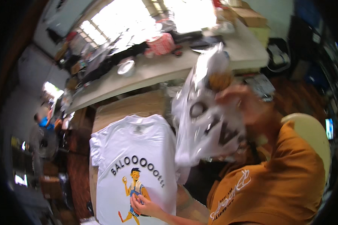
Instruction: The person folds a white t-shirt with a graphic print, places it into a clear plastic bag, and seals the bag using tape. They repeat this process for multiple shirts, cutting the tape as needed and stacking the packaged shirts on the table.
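A white T-shirt [138, 146] lies spread out, printed with an arc of black lettering above a cartoon figure [135, 182]. My left hand [143, 205] rests on that figure with bent fingers and holds nothing. To the right, my right hand [236, 98] grips a clear plastic bag [197, 121], raised beside the T-shirt's shoulder. White fabric with large dark letters and an orange-brown patch shows through the bag. Motion blurs the bag and my right hand, so the exact finger hold is unclear. Beneath the T-shirt is a brown cardboard sheet [124, 104].
A pale table [248, 56] runs under bright windows. It bears a white bowl [126, 67], a red-and-white bundle [160, 44] and dark cloth. A cream plastic chair [309, 123] is behind my orange shirt. At far left are a person in blue [45, 121] and a fan [43, 142].
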`<act>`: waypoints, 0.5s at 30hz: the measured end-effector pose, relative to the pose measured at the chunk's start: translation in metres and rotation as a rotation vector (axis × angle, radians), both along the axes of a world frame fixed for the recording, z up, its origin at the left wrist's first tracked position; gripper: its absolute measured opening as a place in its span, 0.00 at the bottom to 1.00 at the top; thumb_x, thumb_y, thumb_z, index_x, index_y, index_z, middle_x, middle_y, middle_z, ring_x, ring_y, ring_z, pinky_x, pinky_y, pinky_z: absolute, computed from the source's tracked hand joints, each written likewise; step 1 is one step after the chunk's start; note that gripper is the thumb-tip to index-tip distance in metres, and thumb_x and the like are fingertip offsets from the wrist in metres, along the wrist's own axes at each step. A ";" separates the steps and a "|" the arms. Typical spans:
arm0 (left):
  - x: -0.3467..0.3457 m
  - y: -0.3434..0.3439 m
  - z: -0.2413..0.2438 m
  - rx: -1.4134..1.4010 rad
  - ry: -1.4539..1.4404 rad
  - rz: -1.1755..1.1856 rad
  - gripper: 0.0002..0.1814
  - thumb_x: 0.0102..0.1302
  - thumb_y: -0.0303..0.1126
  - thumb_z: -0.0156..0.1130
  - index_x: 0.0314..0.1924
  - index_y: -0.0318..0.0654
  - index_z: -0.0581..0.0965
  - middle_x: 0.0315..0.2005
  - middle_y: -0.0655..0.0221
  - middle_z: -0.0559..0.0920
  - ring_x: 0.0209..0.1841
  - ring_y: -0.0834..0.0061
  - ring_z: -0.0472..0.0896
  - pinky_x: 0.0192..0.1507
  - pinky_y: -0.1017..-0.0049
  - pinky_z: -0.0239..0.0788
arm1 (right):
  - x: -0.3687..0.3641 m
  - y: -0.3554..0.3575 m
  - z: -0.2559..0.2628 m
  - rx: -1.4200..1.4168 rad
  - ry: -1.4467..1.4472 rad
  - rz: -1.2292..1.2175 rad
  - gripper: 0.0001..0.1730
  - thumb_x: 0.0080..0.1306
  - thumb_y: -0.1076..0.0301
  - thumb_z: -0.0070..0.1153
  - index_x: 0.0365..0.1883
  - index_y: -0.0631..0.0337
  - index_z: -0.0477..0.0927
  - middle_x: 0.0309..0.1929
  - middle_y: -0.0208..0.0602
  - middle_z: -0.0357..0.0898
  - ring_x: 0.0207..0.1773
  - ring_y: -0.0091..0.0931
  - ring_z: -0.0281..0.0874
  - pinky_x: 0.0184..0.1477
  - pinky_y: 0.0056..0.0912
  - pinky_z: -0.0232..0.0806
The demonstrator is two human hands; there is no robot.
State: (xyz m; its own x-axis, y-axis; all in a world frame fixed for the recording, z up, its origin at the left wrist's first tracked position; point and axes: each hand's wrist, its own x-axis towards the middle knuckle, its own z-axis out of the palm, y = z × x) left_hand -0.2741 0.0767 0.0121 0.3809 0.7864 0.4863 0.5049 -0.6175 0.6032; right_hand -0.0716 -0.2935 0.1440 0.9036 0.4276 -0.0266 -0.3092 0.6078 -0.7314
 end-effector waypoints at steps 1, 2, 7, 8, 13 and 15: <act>0.003 -0.003 0.001 0.035 0.003 -0.013 0.16 0.65 0.32 0.52 0.48 0.28 0.75 0.46 0.60 0.75 0.45 0.68 0.76 0.43 0.73 0.71 | -0.006 -0.030 0.010 -0.037 -0.026 -0.126 0.15 0.57 0.67 0.56 0.42 0.63 0.76 0.35 0.37 0.78 0.37 0.25 0.78 0.41 0.28 0.71; 0.005 -0.006 0.003 0.053 0.008 -0.031 0.16 0.65 0.32 0.52 0.47 0.28 0.75 0.45 0.60 0.76 0.45 0.68 0.76 0.43 0.74 0.71 | -0.024 -0.055 0.027 -0.113 -0.003 -0.294 0.15 0.57 0.67 0.55 0.43 0.62 0.76 0.38 0.38 0.77 0.39 0.27 0.77 0.43 0.29 0.70; 0.027 -0.006 0.005 0.063 0.013 -0.065 0.15 0.65 0.31 0.52 0.46 0.28 0.75 0.43 0.62 0.76 0.43 0.69 0.77 0.42 0.75 0.70 | -0.077 -0.145 0.111 -0.589 0.015 -0.914 0.17 0.58 0.64 0.53 0.45 0.60 0.75 0.43 0.42 0.75 0.42 0.31 0.75 0.48 0.31 0.67; 0.020 0.004 -0.007 0.027 0.034 -0.016 0.15 0.65 0.31 0.52 0.46 0.28 0.75 0.43 0.62 0.76 0.43 0.69 0.77 0.42 0.75 0.70 | -0.056 -0.153 0.110 -0.733 -0.050 -0.891 0.16 0.58 0.64 0.54 0.44 0.60 0.75 0.41 0.41 0.76 0.41 0.30 0.76 0.47 0.30 0.68; 0.036 0.003 -0.002 -0.030 0.006 -0.097 0.14 0.64 0.31 0.53 0.45 0.29 0.76 0.41 0.63 0.77 0.42 0.71 0.77 0.40 0.76 0.70 | -0.062 -0.269 0.089 -1.095 -0.070 -0.892 0.15 0.58 0.64 0.55 0.41 0.64 0.76 0.35 0.37 0.78 0.37 0.23 0.77 0.41 0.25 0.70; 0.023 0.002 0.000 -0.046 -0.026 -0.032 0.14 0.64 0.30 0.53 0.45 0.29 0.76 0.40 0.63 0.78 0.41 0.71 0.77 0.40 0.76 0.70 | -0.055 -0.255 0.092 -1.112 -0.118 -0.823 0.14 0.58 0.65 0.55 0.39 0.65 0.76 0.32 0.35 0.79 0.35 0.21 0.78 0.39 0.23 0.71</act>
State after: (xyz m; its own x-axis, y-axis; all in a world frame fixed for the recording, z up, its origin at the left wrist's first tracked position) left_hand -0.2512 0.0787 0.0123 0.3939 0.7961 0.4594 0.4696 -0.6039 0.6440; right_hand -0.1269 -0.5486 0.2357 0.9034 -0.4182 0.0946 -0.0536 -0.3289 -0.9429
